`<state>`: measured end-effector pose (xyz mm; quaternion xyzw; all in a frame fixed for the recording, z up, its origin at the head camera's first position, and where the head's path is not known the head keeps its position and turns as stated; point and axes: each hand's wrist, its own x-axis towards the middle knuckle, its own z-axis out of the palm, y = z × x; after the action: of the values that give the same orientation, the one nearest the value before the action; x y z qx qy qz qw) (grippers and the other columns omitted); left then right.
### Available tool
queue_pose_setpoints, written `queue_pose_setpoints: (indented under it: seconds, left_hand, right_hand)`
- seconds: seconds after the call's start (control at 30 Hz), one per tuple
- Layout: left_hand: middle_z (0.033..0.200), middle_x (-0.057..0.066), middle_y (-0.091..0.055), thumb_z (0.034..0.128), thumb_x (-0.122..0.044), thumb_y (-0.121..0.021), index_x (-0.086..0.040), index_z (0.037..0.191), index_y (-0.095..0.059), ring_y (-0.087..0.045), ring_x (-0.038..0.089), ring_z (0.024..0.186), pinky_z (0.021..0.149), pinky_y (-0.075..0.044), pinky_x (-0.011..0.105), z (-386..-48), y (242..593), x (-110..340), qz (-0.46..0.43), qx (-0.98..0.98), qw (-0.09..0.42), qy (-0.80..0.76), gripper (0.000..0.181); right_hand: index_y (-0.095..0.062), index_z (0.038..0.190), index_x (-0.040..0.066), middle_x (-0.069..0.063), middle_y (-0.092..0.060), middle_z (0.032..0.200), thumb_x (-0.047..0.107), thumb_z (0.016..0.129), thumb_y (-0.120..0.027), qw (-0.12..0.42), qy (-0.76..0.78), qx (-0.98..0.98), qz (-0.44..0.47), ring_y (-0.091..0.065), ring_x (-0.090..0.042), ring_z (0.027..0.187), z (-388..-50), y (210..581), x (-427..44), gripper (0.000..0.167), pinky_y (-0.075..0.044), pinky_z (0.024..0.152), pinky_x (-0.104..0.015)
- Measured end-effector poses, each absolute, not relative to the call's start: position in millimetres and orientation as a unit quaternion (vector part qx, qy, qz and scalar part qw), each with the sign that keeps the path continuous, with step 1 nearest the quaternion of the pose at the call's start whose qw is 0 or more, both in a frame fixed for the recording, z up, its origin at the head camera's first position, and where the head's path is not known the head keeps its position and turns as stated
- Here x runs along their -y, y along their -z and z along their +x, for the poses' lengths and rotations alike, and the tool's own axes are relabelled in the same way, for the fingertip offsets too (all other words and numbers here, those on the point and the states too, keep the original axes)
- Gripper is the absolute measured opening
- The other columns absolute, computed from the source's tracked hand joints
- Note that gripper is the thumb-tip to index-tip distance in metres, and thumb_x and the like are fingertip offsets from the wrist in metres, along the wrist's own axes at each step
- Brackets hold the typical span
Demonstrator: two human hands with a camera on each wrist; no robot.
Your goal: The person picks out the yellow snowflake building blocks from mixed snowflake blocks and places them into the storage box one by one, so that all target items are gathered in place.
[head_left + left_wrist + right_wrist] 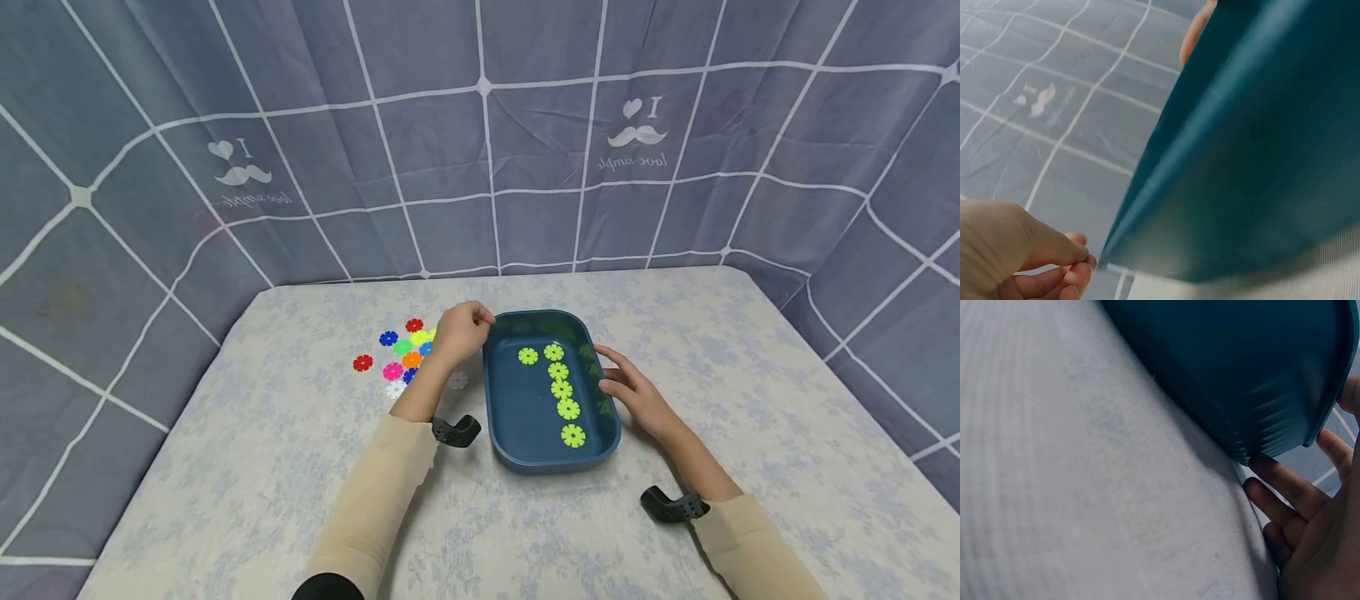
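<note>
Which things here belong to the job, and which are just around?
Apparently the job's:
dark teal rectangular tray
yellow-green notched discs inside it
mixed-colour notched discs left of it, probably

Just around:
white-lined fabric curtain
pale mottled tabletop

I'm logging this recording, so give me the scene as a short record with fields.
Tray: blue, on the table
In tray: six yellow-green discs; five in a rough column, one left of its far end
Left hand: curled, by the tray's far-left corner
Right hand: holds the tray's right side
Loose discs: mixed colours, left of the tray
</note>
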<state>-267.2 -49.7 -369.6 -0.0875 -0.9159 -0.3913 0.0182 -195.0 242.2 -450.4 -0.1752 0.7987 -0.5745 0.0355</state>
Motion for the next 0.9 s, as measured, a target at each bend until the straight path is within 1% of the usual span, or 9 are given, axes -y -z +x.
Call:
queue_pose_setpoints:
  seconds: [0.17,0.3,0.47,0.63,0.7,0.8,0.9]
  left_hand:
    - [0.095,0.011,-0.066,0.0963,-0.008,-0.053,-0.001,0.101,-0.069,-0.049,0.02,0.067,0.06,-0.039,0.028,-269,374,70,-0.067,0.913,0.003,0.402,0.018]
    - [0.097,0.012,-0.065,0.097,-0.009,-0.052,0.0,0.104,-0.069,-0.049,0.019,0.067,0.06,-0.039,0.029,-271,379,85,-0.057,0.912,-0.002,0.406,0.021]
    - [0.097,0.013,-0.065,0.0966,-0.008,-0.051,0.001,0.104,-0.068,-0.051,0.02,0.069,0.061,-0.04,0.03,-275,386,104,-0.046,0.916,0.001,0.398,0.021]
    - [0.102,0.015,-0.065,0.0963,-0.008,-0.05,0.0,0.105,-0.068,-0.046,0.016,0.06,0.055,-0.038,0.028,-276,391,121,-0.018,0.914,-0.006,0.406,0.021]
    - [0.106,0.015,-0.065,0.0968,-0.009,-0.049,-0.001,0.106,-0.067,-0.044,0.016,0.058,0.054,-0.037,0.028,-276,394,127,0.0,0.913,-0.013,0.407,0.022]
    - [0.11,0.014,-0.065,0.0971,-0.009,-0.049,-0.002,0.109,-0.066,-0.046,0.018,0.062,0.057,-0.038,0.03,-276,398,135,0.026,0.916,-0.02,0.399,0.022]
    - [0.11,0.014,-0.064,0.0961,-0.009,-0.049,-0.003,0.109,-0.065,-0.049,0.022,0.069,0.062,-0.041,0.033,-278,403,141,0.048,0.921,-0.013,0.387,0.022]
  right_hand:
    - [-0.023,0.155,0.009,-0.029,-0.034,0.147,0.014,0.103,-0.046,0.035,0.572,-0.801,-0.176,-0.041,-0.046,0.129,-195,450,-243,0.057,-0.035,0.099,-0.064]
    - [-0.023,0.155,0.009,-0.029,-0.035,0.147,0.014,0.103,-0.046,0.034,0.57,-0.802,-0.174,-0.042,-0.046,0.129,-194,450,-242,0.057,-0.035,0.099,-0.064]
    - [-0.024,0.155,0.009,-0.029,-0.036,0.147,0.015,0.102,-0.046,0.032,0.569,-0.804,-0.17,-0.043,-0.045,0.128,-195,450,-242,0.057,-0.035,0.099,-0.063]
    - [-0.024,0.155,0.01,-0.027,-0.032,0.15,0.015,0.102,-0.046,0.033,0.568,-0.805,-0.169,-0.041,-0.045,0.13,-195,450,-242,0.057,-0.034,0.1,-0.064]
    - [-0.024,0.155,0.01,-0.027,-0.031,0.151,0.015,0.102,-0.046,0.034,0.568,-0.805,-0.169,-0.04,-0.046,0.13,-195,450,-242,0.057,-0.034,0.1,-0.064]
    - [-0.025,0.155,0.011,-0.027,-0.031,0.151,0.016,0.102,-0.047,0.035,0.567,-0.806,-0.167,-0.039,-0.045,0.131,-195,450,-242,0.057,-0.034,0.1,-0.065]
    - [-0.024,0.155,0.011,-0.027,-0.031,0.15,0.016,0.102,-0.047,0.036,0.568,-0.805,-0.168,-0.04,-0.045,0.131,-195,450,-242,0.057,-0.034,0.1,-0.065]
